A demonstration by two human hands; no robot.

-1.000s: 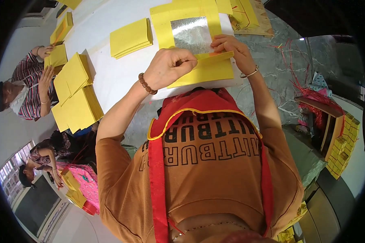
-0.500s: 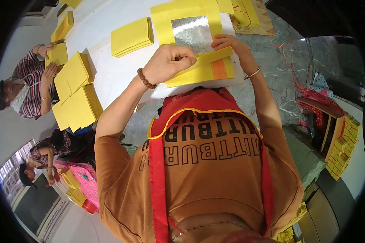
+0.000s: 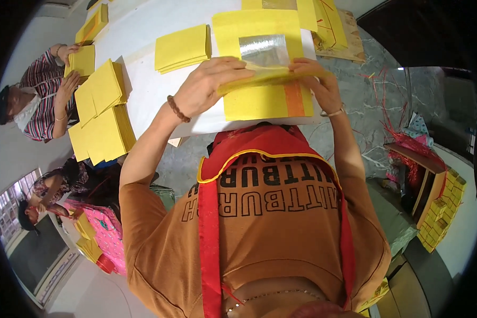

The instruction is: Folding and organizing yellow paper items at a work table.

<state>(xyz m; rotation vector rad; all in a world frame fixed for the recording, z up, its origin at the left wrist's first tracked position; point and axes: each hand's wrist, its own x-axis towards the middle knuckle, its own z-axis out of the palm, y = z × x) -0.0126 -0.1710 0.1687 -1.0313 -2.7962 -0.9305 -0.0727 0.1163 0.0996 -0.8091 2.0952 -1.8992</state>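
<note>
In front of me, at the near edge of the white table (image 3: 143,87), a strip of yellow paper (image 3: 265,78) is lifted between my hands and smeared by motion. My left hand (image 3: 206,85) grips its left end, fingers bent over the top. My right hand (image 3: 319,84) has the right end, with the thumb below and the fingers curled above. Just beyond the strip shows a silver foil square (image 3: 263,47) on yellow paper. Below it lies more yellow paper with an orange band (image 3: 294,100) near its right side.
Stacks of folded yellow paper (image 3: 181,47) stand left of my work, with taller piles (image 3: 102,130) nearer. A person (image 3: 42,100) handles yellow paper at the table's left side; another person (image 3: 53,185) sits lower left. Red strings (image 3: 392,122) and a wooden stand (image 3: 429,180) are at right.
My left hand has gone from a closed fist on the paper to gripping the strip's left end. The right hand has moved slightly down, and the strip has risen into a blurred fold.
</note>
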